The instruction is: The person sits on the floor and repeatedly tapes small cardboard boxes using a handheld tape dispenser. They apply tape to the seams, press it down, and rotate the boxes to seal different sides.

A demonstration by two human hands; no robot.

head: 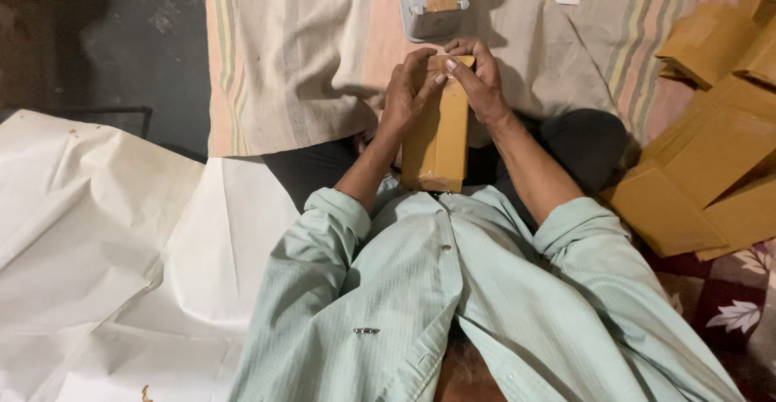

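Two hands meet at the far end of a long, rectangular packet wrapped in glossy brown tape point(436, 131), which stands on its near end in the person's lap, against the pale green shirt point(453, 289). Left hand point(404, 91): fingers curled around the packet's upper left edge, thumb pressed onto the top. Right hand point(483, 79): fingers folded over the top right corner, forefinger laid across the end face, so both are closed on the packet rather than spread. Surface shines; it likely runs slick under dry fingers. Edges look square and firm, so the packet probably keeps its shape and is a solid block, moderate in weight, not fragile. Best purchase seems to be the long side edges or the corners, not the smooth broad face. Beyond the hands, a grey tape dispenser with brown tape point(435, 2) lies on striped beige cloth point(283, 63). Right: stacked brown cardboard pieces point(711, 168). Left: crumpled white paper sheets point(105, 240).
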